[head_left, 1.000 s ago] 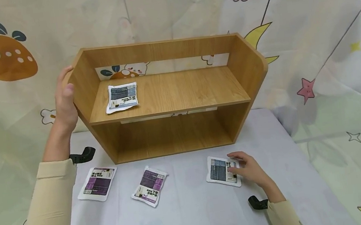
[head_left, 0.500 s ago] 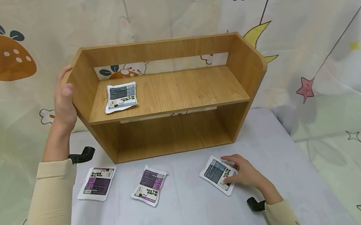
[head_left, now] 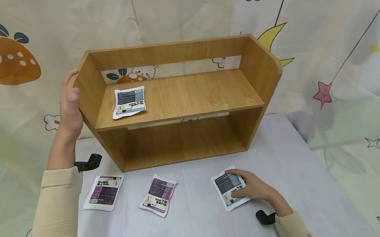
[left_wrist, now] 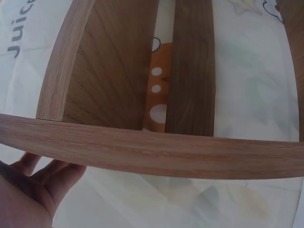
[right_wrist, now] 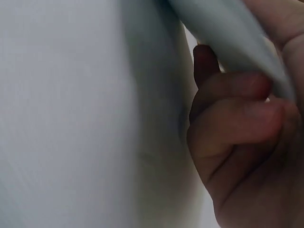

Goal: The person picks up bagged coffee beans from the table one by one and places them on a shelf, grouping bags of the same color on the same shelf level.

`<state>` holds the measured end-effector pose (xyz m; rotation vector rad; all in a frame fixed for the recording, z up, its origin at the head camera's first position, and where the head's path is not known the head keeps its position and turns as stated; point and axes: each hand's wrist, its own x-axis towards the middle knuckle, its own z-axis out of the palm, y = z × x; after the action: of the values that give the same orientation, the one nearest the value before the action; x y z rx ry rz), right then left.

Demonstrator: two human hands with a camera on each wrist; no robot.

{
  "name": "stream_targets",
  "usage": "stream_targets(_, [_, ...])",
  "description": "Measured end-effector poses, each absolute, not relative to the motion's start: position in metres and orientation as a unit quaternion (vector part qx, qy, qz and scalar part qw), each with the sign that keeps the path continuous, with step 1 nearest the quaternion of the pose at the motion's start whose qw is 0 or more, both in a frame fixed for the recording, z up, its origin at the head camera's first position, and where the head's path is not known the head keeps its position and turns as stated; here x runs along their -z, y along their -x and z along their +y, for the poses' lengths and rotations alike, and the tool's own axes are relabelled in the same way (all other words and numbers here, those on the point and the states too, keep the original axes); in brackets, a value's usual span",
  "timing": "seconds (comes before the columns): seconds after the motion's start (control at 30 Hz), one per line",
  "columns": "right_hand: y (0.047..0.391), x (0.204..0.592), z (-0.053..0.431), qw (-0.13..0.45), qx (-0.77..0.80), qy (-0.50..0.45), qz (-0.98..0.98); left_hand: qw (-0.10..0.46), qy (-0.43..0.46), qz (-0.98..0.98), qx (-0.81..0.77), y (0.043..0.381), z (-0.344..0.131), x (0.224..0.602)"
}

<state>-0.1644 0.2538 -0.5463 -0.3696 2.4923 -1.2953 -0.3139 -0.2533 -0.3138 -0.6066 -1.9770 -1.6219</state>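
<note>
Behind everything hangs a pale cloth backdrop (head_left: 342, 52) printed with cartoon figures, stars and flowers, and in front of it you have a table (head_left: 197, 232) under a white cover. On the table's far part, close to the backdrop, stands a two-level wooden shelf (head_left: 187, 99), its open front toward you. Your left sleeve (head_left: 51, 226), cream-coloured, reaches up along the shelf's left end; your right sleeve (head_left: 294, 230) comes in from the lower right. Your left hand (head_left: 70, 109) rests against the outer face of the shelf's left side panel, fingers extended and thumb apart from them, spread rather than clenched. Your right hand (head_left: 253, 186) is over the table, in front of the shelf's right part, pinching a blue-and-white packet (head_left: 226, 187) between thumb and fingers; the right wrist view shows your fingers curled under it, though blur there means you cannot tell whether any edge touches the table. Another blue-labelled packet (head_left: 129, 102) lies on the upper level, toward its left end. Two purple-labelled packets lie on the table, apart from each other: the left one (head_left: 104, 193) near the shelf's lower left corner, the middle one (head_left: 158, 195) farther right, turned at an angle. Smallest are the black wrist mounts, left (head_left: 90, 162) and right (head_left: 266, 217).
</note>
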Motion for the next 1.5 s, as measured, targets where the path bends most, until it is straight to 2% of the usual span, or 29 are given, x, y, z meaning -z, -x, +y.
stream_targets(0.53, [0.169,0.532,0.237,0.159,0.504,0.134,0.839,0.256,0.225,-0.728,0.595,0.316,-0.255,0.312])
stream_targets(0.8, [0.172,0.494,0.234,0.162,0.537,0.166,0.811,0.26,0.23,-0.729,0.59,0.316,-0.255,0.311])
stream_targets(1.17, [0.183,0.438,0.223,0.118,0.563,0.175,0.799,0.256,0.227,-0.722,0.601,0.315,-0.255,0.312])
stream_targets(1.5, [0.2,0.386,0.223,0.066,0.529,0.223,0.816,0.255,0.203,-0.74,0.589,0.31,-0.256,0.313])
